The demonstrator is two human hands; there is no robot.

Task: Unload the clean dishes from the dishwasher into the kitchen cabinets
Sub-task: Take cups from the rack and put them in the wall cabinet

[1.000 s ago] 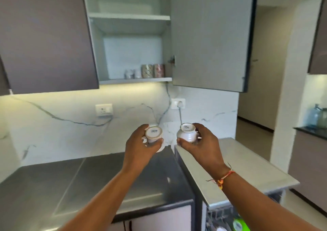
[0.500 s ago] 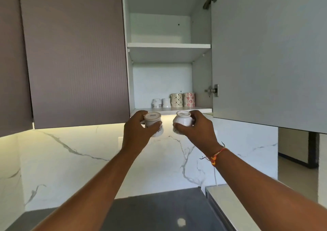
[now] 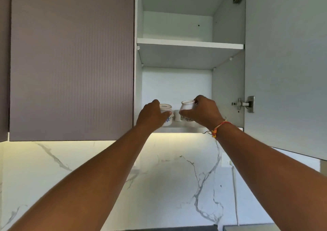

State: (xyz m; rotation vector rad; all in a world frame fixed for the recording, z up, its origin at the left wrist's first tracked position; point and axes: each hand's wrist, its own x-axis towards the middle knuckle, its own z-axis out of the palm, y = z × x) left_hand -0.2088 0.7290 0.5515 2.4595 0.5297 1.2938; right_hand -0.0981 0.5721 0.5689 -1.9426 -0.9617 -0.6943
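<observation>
My left hand (image 3: 151,116) grips a small white cup (image 3: 166,114) held upside down, its printed base facing up. My right hand (image 3: 203,113) holds a second white cup (image 3: 186,108), also inverted, with a floral pattern near its rim. Both cups sit at the front edge of the open cabinet's lower shelf (image 3: 182,129), just above its surface. Between the two cups I glimpse another white cup (image 3: 176,115) standing further back on that shelf. The mugs behind are hidden by my hands.
The upper shelf (image 3: 190,43) of the cabinet holds nothing visible. The cabinet door (image 3: 286,68) stands open on the right, with hinges showing. A closed ribbed brown door (image 3: 70,61) is on the left. A marble backsplash (image 3: 159,177) lies below.
Both hands have risen with their cups from counter height to the lower shelf's front edge. My view has tilted upward, so the counter has dropped out of sight.
</observation>
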